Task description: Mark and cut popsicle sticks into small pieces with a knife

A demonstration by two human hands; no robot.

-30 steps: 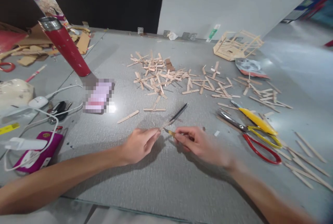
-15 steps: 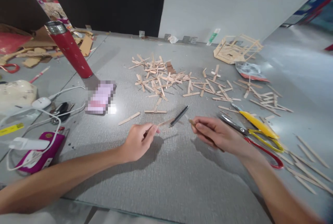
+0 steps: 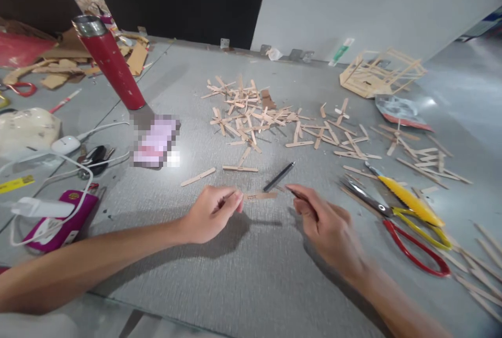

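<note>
My left hand (image 3: 214,213) is closed, thumb and forefinger pinching one end of a flat wooden craft stick (image 3: 263,196). The stick points right, held just above the table, and has small marks or a cut near my fingertips. My right hand (image 3: 327,223) is a little to the right of the stick's free end, its fingers curled and pressed together. Something small and thin seems to be between them, too hidden to name. Behind the stick lies a black pen (image 3: 279,176). Two more craft sticks (image 3: 198,177) lie behind my left hand, one with a piece joined to it.
A pile of craft sticks (image 3: 245,100) covers the back middle. At right lie scissors (image 3: 386,210), a yellow cutter (image 3: 411,199) and a wooden frame model (image 3: 378,74). At left are a red flask (image 3: 112,68), a phone (image 3: 157,140), cables and a purple power bank (image 3: 66,220).
My right hand has turned, and the small brownish thing at its fingertips is now mostly hidden. The stick in my left hand now shows flatter and more fully. The view has shifted slightly.
</note>
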